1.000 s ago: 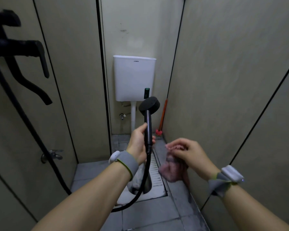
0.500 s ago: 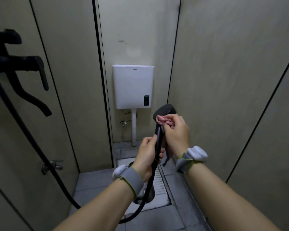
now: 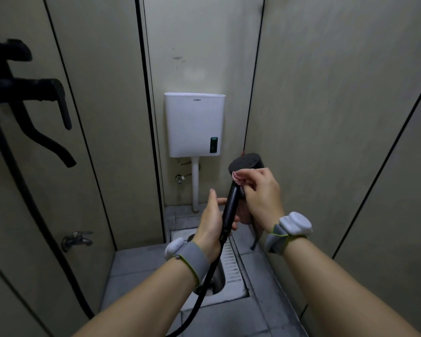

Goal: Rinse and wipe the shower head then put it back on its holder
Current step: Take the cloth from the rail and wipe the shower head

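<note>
The black shower head (image 3: pixel 249 161) stands upright at mid frame, its round face turned up and away. My left hand (image 3: pixel 210 222) grips its black handle low down, thumb raised. My right hand (image 3: pixel 260 193) pinches a pink cloth (image 3: pixel 237 177) against the neck just under the head; a dark tail of the cloth hangs below that hand. The black hose (image 3: pixel 197 302) runs down from the handle and loops left across the floor. The black shower fitting with its holder (image 3: pixel 27 93) is on the left wall.
A white cistern (image 3: pixel 195 122) with its pipe hangs on the back wall. A squat toilet pan (image 3: pixel 229 263) is set in the grey tiled floor below my hands. A small metal tap (image 3: pixel 77 239) sticks out low on the left wall. Partition walls stand close on both sides.
My right hand rose from beside the handle with the cloth and now holds it against the neck of the shower head. The head has moved slightly right and lower in view.
</note>
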{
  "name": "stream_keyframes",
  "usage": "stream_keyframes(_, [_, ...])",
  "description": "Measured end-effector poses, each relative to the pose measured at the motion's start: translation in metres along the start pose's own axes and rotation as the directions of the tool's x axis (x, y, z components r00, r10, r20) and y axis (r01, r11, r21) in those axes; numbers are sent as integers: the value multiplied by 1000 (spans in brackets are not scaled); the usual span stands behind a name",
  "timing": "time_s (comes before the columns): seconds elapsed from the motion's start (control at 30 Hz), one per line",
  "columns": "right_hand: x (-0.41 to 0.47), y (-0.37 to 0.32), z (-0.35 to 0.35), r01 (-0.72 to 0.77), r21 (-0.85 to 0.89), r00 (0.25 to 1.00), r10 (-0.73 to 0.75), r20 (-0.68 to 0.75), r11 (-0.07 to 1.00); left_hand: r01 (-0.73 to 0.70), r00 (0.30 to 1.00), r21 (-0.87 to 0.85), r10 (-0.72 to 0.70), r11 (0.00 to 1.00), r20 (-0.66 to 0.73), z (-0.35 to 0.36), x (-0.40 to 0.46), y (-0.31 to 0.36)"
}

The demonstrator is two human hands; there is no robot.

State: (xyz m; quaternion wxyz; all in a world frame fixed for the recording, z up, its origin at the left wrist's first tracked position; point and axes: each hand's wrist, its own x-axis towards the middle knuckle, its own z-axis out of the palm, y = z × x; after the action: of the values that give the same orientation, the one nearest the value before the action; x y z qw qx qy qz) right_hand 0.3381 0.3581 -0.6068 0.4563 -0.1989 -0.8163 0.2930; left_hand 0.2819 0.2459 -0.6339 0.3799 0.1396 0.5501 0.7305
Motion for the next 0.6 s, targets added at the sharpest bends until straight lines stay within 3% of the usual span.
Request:
stream_keyframes(0.23, [-8,-4,-5,63,-102,991,-50,125,993,-7,1000,0,7,1000,10,11,-2,11])
stream_keyframes(0.6, [-22,-13,-11,149,-138,921,-86,380,979,19,998,-192,-8,981,58,9,1,19])
